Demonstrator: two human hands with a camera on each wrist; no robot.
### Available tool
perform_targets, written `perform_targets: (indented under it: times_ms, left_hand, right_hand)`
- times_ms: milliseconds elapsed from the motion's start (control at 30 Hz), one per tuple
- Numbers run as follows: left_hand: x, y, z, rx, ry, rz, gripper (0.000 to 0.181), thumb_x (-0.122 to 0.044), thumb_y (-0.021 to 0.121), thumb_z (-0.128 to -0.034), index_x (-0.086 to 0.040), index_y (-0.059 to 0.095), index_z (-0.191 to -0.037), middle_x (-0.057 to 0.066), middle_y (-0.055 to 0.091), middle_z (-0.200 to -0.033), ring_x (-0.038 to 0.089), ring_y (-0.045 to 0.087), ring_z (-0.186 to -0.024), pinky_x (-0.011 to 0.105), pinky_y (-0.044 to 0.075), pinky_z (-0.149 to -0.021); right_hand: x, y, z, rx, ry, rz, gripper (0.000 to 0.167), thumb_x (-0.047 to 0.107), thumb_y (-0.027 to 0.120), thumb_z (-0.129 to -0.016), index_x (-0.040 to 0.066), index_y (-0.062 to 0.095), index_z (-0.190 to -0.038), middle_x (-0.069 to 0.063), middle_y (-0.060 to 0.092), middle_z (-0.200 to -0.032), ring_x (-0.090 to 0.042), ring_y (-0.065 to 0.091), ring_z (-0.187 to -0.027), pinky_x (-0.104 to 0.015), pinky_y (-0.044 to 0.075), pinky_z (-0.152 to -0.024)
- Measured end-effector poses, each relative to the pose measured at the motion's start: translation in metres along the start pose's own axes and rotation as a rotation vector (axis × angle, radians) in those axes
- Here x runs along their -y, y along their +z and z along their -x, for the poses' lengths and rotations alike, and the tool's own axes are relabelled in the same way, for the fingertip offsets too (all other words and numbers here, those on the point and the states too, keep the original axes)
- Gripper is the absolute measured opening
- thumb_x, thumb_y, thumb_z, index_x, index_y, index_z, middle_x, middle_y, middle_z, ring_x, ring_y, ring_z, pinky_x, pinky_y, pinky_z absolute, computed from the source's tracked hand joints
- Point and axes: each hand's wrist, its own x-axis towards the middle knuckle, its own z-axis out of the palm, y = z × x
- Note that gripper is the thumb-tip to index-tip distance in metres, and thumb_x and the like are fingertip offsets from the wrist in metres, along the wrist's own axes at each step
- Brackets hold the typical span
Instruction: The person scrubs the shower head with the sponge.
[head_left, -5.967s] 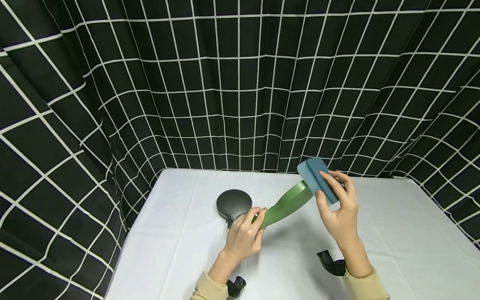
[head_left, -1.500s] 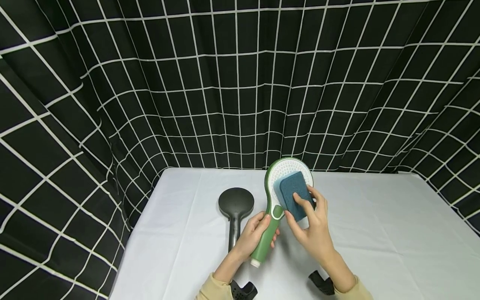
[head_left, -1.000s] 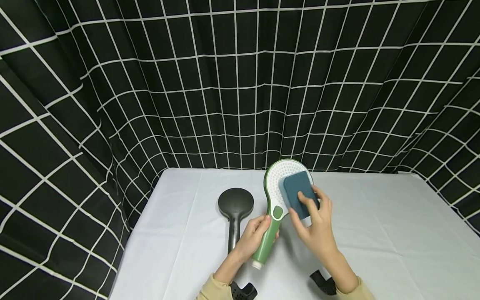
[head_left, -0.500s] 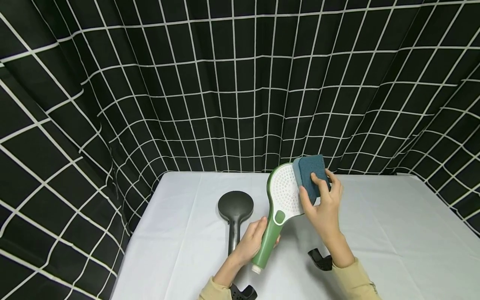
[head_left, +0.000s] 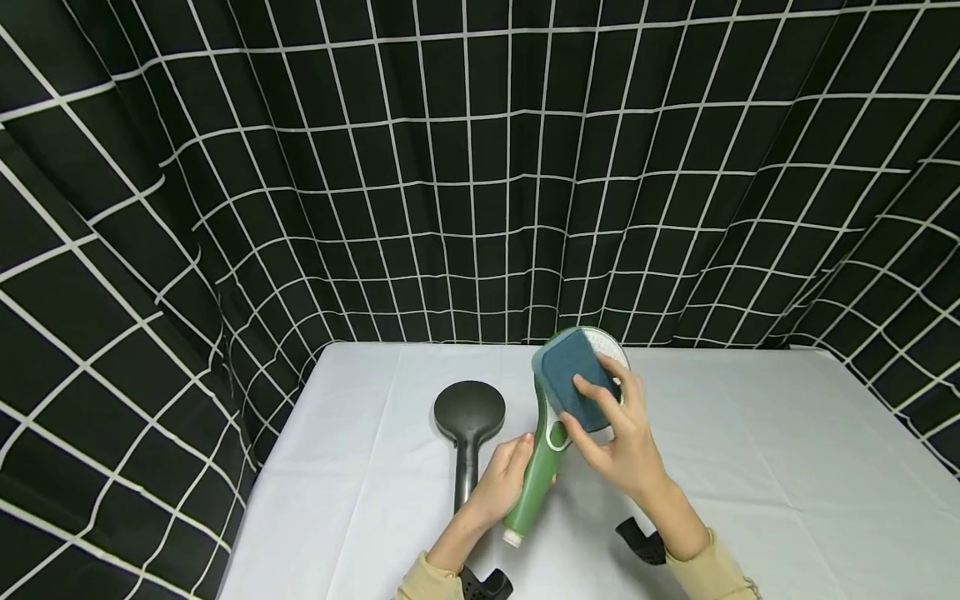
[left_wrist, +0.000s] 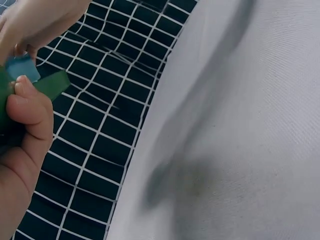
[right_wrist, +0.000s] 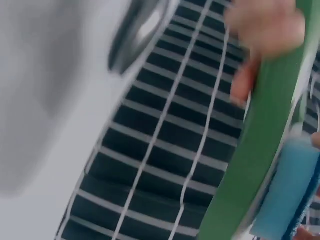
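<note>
A black curtain (head_left: 491, 208) with a white grid hangs across the back and along both sides. In front of it spreads a tabletop (head_left: 810, 467) under white cloth, with soft shadows falling on it. The green shower head (head_left: 534, 483) is held up over the middle of the tabletop, tilted, its head away from the person and leaning right, its white nozzle face turned up toward the person. To its left, a dark grey shower head (head_left: 470, 410) lies on the tabletop, round end toward the curtain; the lower end of its handle is hidden behind the left forearm. The left hand (head_left: 498, 483) grips the green handle, thumb on the near side. The right hand (head_left: 622, 442) pinches a blue sponge (head_left: 572, 375) between thumb and fingers, its lighter layer against the white face, covering most of it and leaving the upper right part showing. Tan sleeves (head_left: 708, 568) cover both forearms. A black mount (head_left: 642, 540) sits at each wrist. On the neck of the green shower head is a green button (head_left: 558, 435), partly covered; the handle ends in a small white tip (head_left: 512, 538).
</note>
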Motion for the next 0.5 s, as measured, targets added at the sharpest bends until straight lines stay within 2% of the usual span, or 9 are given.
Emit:
perform_targets:
  times_ms: [133, 233, 367, 500]
  left_hand:
    - [-0.001, 0.004, 0.001, 0.013, -0.010, -0.014, 0.047, -0.012, 0.016, -0.1039, 0.015, 0.053, -0.095, 0.033, 0.055, -0.077, 0.003, 0.052, -0.058, 0.018, 0.047, -0.052]
    - [0.009, 0.003, -0.001, 0.009, -0.003, -0.011, 0.047, -0.011, 0.015, -0.1037, 0.015, 0.053, -0.095, 0.032, 0.055, -0.076, 0.004, 0.053, -0.058, 0.019, 0.047, -0.052]
    - [0.025, 0.000, -0.004, -0.029, 0.036, 0.006, 0.048, -0.010, 0.014, -0.1036, 0.015, 0.053, -0.094, 0.032, 0.056, -0.075, 0.005, 0.053, -0.057, 0.020, 0.047, -0.051]
    - [0.032, -0.002, -0.005, -0.102, 0.095, 0.013, 0.047, -0.012, 0.015, -0.1040, 0.015, 0.053, -0.095, 0.026, 0.056, -0.072, 0.004, 0.052, -0.057, 0.023, 0.048, -0.051]
  right_hand:
    - [-0.017, -0.007, -0.011, -0.095, 0.102, 0.056, 0.043, 0.034, 0.064, -0.086, -0.002, 0.063, -0.111, -0.029, 0.040, -0.131, -0.041, 0.038, -0.115, -0.036, 0.035, -0.085]
    - [-0.021, -0.010, -0.013, -0.135, 0.144, 0.076, 0.042, 0.029, 0.067, -0.083, -0.002, 0.063, -0.111, -0.030, 0.040, -0.130, -0.041, 0.038, -0.114, -0.039, 0.034, -0.082]
    - [-0.010, -0.005, -0.005, -0.085, 0.103, 0.041, 0.043, 0.034, 0.065, -0.084, -0.001, 0.064, -0.109, -0.029, 0.042, -0.129, -0.041, 0.041, -0.109, -0.033, 0.034, -0.083]
    - [0.012, 0.004, 0.012, 0.010, 0.024, -0.026, 0.044, 0.039, 0.061, -0.087, 0.000, 0.065, -0.107, -0.029, 0.043, -0.128, -0.039, 0.043, -0.108, -0.028, 0.035, -0.087]
